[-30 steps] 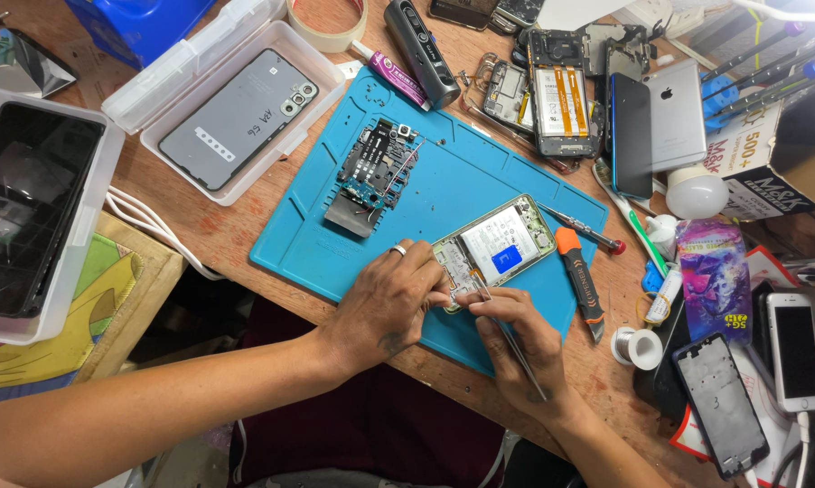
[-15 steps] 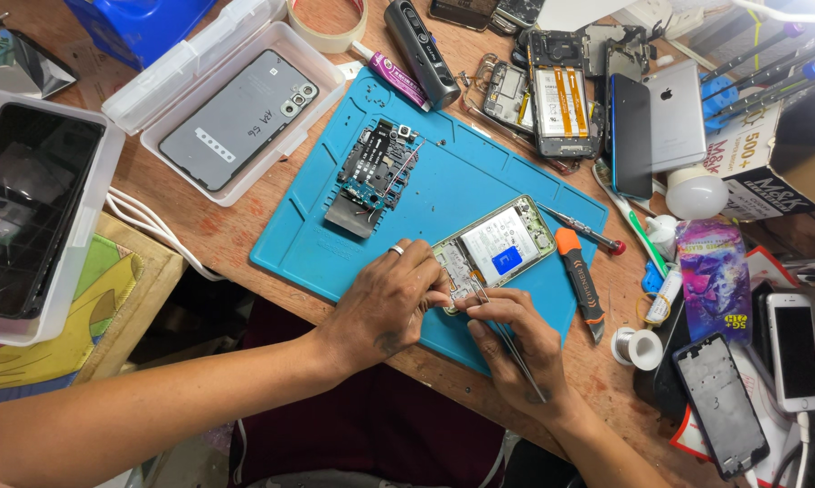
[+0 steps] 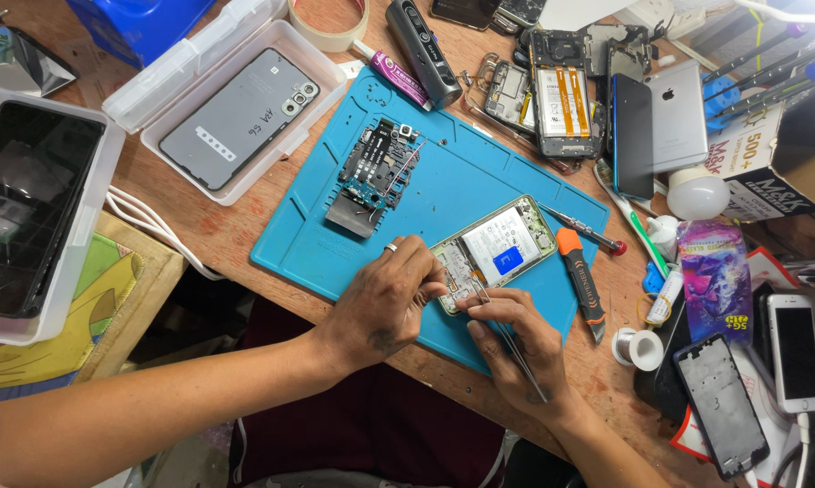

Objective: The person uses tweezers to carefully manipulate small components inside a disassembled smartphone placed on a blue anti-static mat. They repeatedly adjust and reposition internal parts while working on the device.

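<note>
An opened phone (image 3: 498, 248) with a white battery and green frame lies on the blue work mat (image 3: 453, 181). My left hand (image 3: 385, 303), a ring on one finger, rests on the phone's near end with its fingertips pinched there. My right hand (image 3: 516, 339) holds thin metal tweezers (image 3: 507, 339), their tip at the phone's lower corner beside my left fingers. A circuit board (image 3: 371, 172) with a metal shield lies farther up the mat.
An orange-handled knife (image 3: 581, 282) and a small screwdriver (image 3: 581, 226) lie right of the phone. A clear tray (image 3: 313, 54) holds a grey back cover. Several phones, frames, a white bulb (image 3: 698, 194), solder reel (image 3: 641, 348) and tape roll (image 3: 328, 20) crowd the wooden desk.
Both hands stay at the phone's near end with only slight finger shifts. Nothing else has moved.
</note>
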